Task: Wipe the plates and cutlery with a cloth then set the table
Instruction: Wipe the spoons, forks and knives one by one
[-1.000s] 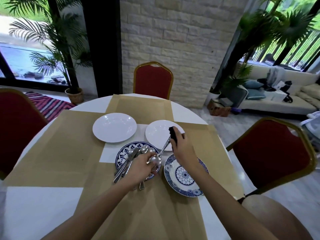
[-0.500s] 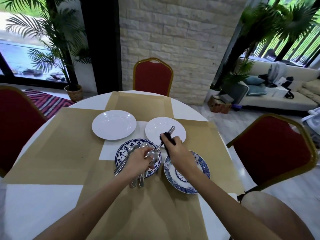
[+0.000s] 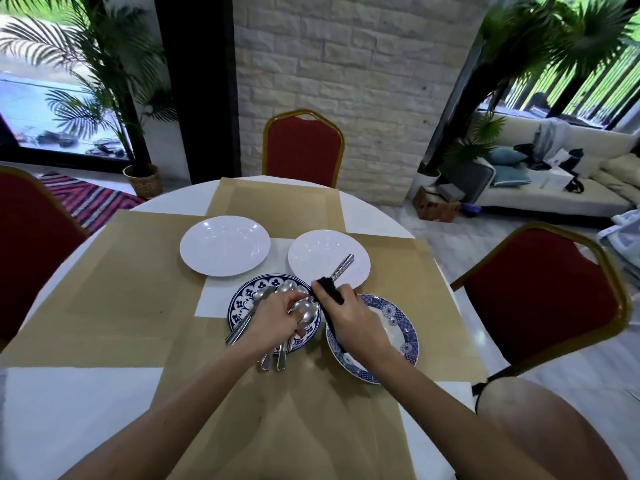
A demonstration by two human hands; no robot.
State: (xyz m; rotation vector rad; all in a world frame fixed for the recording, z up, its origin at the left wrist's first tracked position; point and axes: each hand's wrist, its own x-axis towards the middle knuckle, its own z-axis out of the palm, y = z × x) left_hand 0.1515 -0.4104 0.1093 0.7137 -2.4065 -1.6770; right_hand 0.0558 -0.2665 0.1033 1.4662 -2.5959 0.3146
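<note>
My left hand (image 3: 274,316) holds a steel spoon (image 3: 304,310) by its bowl over a blue patterned plate (image 3: 244,299) that carries several pieces of cutlery (image 3: 264,293). My right hand (image 3: 356,321) grips a black cloth (image 3: 326,289) wrapped round the spoon's handle, whose tip (image 3: 343,265) sticks out over a white plate (image 3: 328,260). A second blue patterned plate (image 3: 401,323) lies under my right hand. Another white plate (image 3: 224,245) sits further left.
The round white table (image 3: 69,393) is covered with brown paper mats (image 3: 131,265). Red chairs stand at the far side (image 3: 303,147), the right (image 3: 540,299) and the left (image 3: 31,244). A sofa (image 3: 554,188) is at the back right.
My right hand has slid the cloth down the spoon's handle toward the bowl, baring the handle's tip. Both hands sit a little nearer to me.
</note>
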